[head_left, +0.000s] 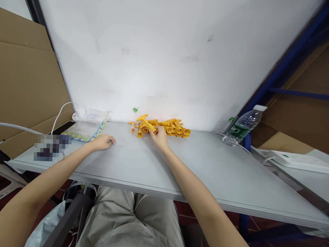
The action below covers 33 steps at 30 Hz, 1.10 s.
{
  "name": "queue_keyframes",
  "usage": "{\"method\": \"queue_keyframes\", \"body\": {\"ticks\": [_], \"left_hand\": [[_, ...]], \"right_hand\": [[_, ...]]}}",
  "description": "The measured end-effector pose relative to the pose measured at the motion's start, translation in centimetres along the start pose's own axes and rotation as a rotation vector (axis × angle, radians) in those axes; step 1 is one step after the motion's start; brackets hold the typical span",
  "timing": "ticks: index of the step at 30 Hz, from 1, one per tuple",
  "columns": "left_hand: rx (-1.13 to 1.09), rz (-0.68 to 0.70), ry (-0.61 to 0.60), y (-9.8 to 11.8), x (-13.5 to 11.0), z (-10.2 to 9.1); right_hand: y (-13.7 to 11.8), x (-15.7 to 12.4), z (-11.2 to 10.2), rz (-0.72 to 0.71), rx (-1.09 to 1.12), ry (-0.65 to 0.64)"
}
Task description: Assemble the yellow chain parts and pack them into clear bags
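Note:
Against the white wall lies a pile of yellow plastic T-handled pieces [179, 131], each with a flared, cup-like end. My right hand [160, 137] reaches to the pile's left part, its fingers closed on one yellow T-handled piece [145, 119] that is tilted with its crossbar up. Several more such pieces lie around and under it, partly hidden by the hand. My left hand [102, 142] rests on the table farther left with curled fingers; whether anything is in them is hidden. Just behind it is a clear plastic bag with a colourful edge [98, 132].
A water bottle [245, 124] leans at the right end of the grey table [141, 162]. Beyond it is a white power strip [300, 160]. Cardboard [23, 79] stands at the left, with a white cable [18, 125] before it. The white wall [166, 58] bounds the back.

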State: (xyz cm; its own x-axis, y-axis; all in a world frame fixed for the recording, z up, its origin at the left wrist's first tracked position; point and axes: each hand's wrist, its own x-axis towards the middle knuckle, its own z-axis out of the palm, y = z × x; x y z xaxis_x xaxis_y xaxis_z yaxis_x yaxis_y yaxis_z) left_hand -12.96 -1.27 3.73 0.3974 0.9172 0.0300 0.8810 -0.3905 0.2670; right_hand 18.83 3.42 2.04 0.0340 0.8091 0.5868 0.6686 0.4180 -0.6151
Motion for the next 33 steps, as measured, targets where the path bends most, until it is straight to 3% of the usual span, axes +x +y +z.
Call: {"method": "queue_keyframes", "body": {"ticks": [2,6,10,15,20,25,33], "left_hand": [[0.003,-0.043,0.009,0.3,0.6,-0.3],[0.111,-0.170,0.005,2.2,2.0,-1.4],[0.265,-0.327,0.001,5.2,3.6,-2.0],[0.319,-0.422,-0.061,8.3,5.2,-1.6],[0.348,-0.353,-0.072,10.2,6.1,-0.5],[0.340,-0.294,-0.096,10.5,6.4,0.3],[0.276,-0.337,-0.100,8.7,7.0,0.8]], "right_hand": [[-0.2,0.0,-0.6,0.058,0.159,-0.028],[-0.4,-0.8,-1.7,0.092,0.354,-0.254],[0.0,-1.5,-2.1,0.077,0.317,-0.443],[0.4,-1.7,-2.2,0.067,0.204,-0.584],[0.5,-2.0,-2.0,0.032,0.146,-0.620],[0.5,-2.1,-1.9,0.029,0.140,-0.634],[-0.1,-2.1,-1.9,0.048,0.146,-0.638]]}}
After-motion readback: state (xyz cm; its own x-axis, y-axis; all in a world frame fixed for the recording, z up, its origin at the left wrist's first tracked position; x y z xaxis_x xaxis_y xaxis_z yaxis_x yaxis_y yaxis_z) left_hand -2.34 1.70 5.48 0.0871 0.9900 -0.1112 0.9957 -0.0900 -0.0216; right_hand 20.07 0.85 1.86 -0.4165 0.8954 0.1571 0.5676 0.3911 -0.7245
